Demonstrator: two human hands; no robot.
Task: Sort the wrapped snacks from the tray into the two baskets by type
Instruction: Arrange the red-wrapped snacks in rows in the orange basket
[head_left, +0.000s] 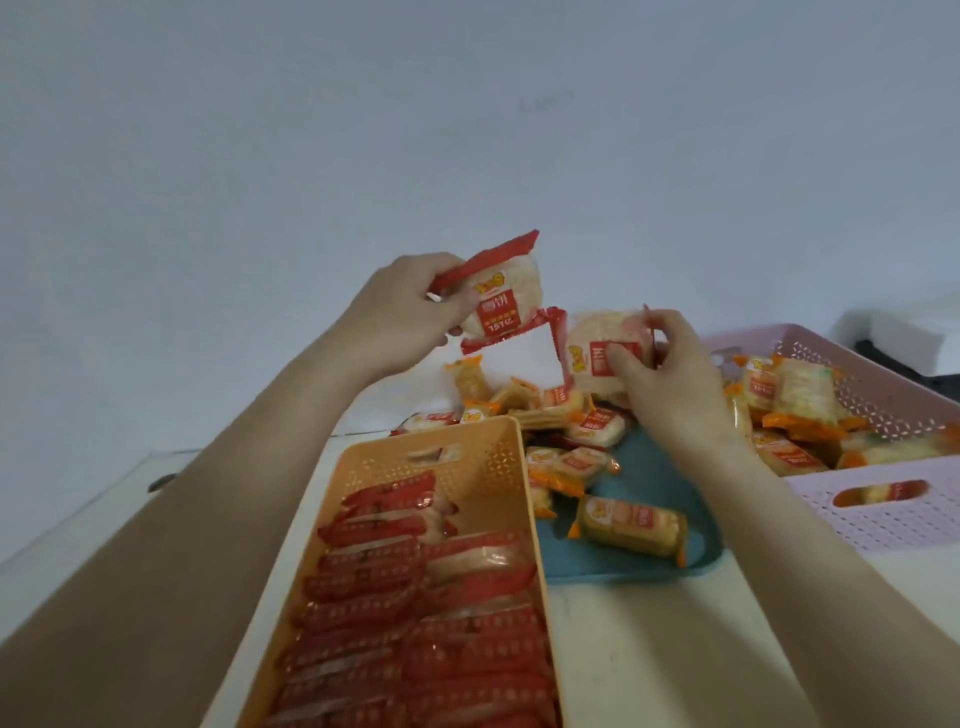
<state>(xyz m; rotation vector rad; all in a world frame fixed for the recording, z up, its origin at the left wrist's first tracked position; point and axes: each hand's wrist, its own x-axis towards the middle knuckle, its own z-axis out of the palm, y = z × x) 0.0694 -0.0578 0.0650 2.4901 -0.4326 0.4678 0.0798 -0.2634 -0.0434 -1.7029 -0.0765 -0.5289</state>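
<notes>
Both hands are raised over the far end of the tray, each pinching 1 red-edged packet. The left hand (400, 312) grips its red-wrapped snack (506, 296) by the sealed end between thumb and curled fingers, holding it clear of everything else. The right hand (675, 379) pinches a second red-wrapped snack (587, 364) with the thumb across the label, just beside and slightly below the first.

Under them the teal tray (644, 467) lies on the white table (675, 649) between the 2 baskets. A loose pile of mixed packets (571, 421) sits at the tray's far end, and 1 orange-wrapped snack (631, 525) lies alone nearer the camera.

The orange basket (483, 467), under the left arm, is packed with rows of red packets (441, 623). The pink basket (883, 525), to the right, holds orange-edged packets (795, 400).
</notes>
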